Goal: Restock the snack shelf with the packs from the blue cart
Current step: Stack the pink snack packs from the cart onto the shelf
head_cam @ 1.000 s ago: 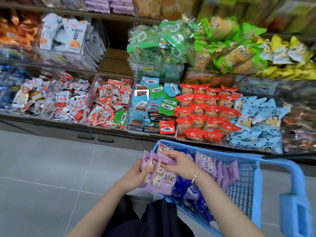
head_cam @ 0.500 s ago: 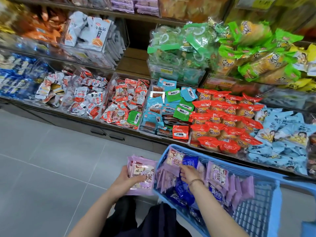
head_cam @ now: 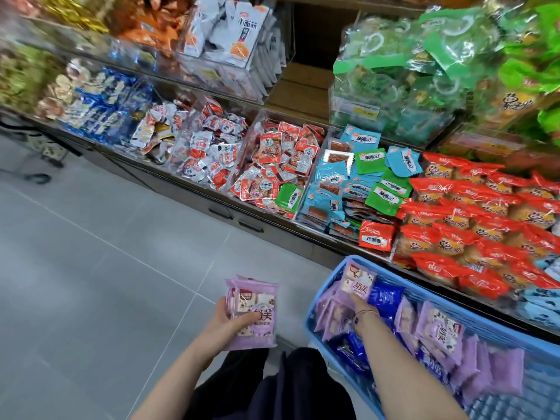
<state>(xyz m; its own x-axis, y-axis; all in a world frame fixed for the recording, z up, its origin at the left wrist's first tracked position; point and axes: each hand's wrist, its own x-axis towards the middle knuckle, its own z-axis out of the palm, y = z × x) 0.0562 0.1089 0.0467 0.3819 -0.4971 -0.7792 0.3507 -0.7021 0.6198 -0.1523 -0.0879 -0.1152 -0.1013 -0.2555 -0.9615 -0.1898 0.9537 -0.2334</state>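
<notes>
Left grip clasps flat, glossy purple packs.

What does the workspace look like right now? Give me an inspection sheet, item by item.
Surface: grey tiled floor; no table.
Job's things: stack of purple packs in the left hand, held over the floor; more purple packs and blue packs in the blue cart.
Clutter: shelf bins full of mixed snack packs.
Grippers: left hand closed on the stack; right hand down in the cart among packs, its grip hidden.
Cables: nothing seen.
Surroundings: upper shelf with green bags; dark wheeled object at far left, blurred.
</notes>
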